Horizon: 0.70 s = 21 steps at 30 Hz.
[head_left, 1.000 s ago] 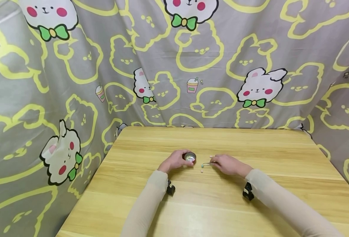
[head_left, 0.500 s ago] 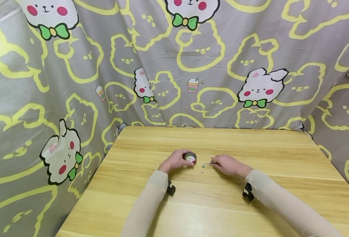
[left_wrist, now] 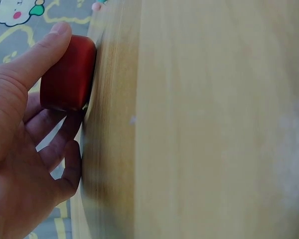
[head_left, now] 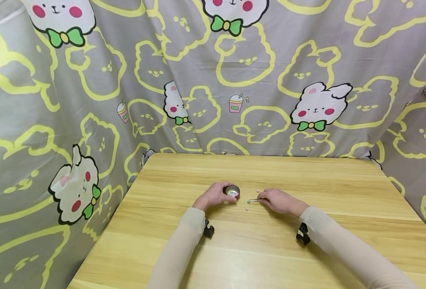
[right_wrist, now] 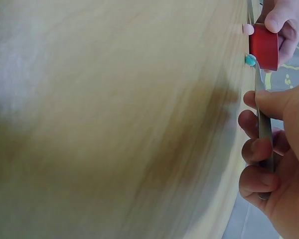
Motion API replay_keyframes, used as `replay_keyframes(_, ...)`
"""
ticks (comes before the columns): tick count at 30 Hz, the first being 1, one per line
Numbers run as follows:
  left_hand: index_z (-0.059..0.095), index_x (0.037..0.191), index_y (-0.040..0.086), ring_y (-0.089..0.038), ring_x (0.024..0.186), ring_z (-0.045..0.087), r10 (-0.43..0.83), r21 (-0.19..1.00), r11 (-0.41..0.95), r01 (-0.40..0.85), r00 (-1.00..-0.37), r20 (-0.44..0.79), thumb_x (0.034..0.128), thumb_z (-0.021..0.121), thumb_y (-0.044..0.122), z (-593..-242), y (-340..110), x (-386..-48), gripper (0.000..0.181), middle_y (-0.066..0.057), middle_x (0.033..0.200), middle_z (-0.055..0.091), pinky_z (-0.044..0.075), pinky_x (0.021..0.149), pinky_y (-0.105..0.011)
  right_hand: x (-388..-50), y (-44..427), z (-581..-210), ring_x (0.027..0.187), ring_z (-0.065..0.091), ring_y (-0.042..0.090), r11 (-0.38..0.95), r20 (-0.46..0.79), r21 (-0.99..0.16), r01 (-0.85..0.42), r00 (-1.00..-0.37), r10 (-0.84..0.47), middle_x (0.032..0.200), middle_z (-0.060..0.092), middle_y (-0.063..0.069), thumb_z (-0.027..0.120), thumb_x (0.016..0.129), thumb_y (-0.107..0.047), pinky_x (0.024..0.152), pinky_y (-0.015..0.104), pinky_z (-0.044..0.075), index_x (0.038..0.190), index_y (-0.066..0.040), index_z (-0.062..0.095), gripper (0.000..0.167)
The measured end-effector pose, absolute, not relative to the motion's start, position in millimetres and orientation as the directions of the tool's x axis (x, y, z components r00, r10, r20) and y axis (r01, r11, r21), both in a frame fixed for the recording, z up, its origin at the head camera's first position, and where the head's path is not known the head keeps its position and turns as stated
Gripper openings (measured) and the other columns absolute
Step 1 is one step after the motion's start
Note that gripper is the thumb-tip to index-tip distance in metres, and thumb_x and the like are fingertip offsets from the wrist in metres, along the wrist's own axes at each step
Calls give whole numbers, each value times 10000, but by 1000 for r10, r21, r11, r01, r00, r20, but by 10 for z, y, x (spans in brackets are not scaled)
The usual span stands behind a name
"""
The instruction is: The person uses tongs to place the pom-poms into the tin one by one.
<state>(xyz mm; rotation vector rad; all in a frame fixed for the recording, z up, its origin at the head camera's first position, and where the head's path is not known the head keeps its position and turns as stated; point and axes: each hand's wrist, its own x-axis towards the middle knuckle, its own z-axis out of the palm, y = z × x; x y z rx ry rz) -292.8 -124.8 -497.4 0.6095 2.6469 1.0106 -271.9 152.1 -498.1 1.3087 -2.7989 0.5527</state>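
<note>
My left hand [head_left: 214, 194] holds a small round tin, its thumb and fingers on either side of the wall. The tin [left_wrist: 69, 74] is red outside, with a shiny inside seen from above. To its right, my right hand [head_left: 278, 200] grips metal tweezers [right_wrist: 264, 127], fingers curled round the shaft. Their bent tip touches a teal bead [right_wrist: 250, 60] near the tabletop; whether the tips pinch it I cannot tell. A pale pink bead [head_left: 247, 208] lies just nearer to me. A second pink bead [head_left: 257, 191] rests beyond the tweezers, by my right fingertips.
Both hands work over a wooden table [head_left: 234, 249]. A grey curtain [head_left: 263, 72] with yellow outlines and rabbit faces hangs behind it and at both sides. Black camera straps [head_left: 302, 234] sit at the wrists.
The tweezers have turned slightly, and their tip has shifted a little to the right together with the teal bead. My left hand and the tin have stayed in place.
</note>
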Motion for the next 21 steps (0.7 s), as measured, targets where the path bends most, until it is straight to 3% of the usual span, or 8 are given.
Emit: replay_keyframes(21,570,1284,129,-166,1084,537,452,681,676,281,-888,-83,782,779,353,-4966,-1236,-2921,588,-17,1187,600,416,932,-338,-2724,1604,-4925,794,607,156,602,190,-298,-741,-664,-723,892,615,-2,577,929,-70,713,352,505,1051,-71,676,157)
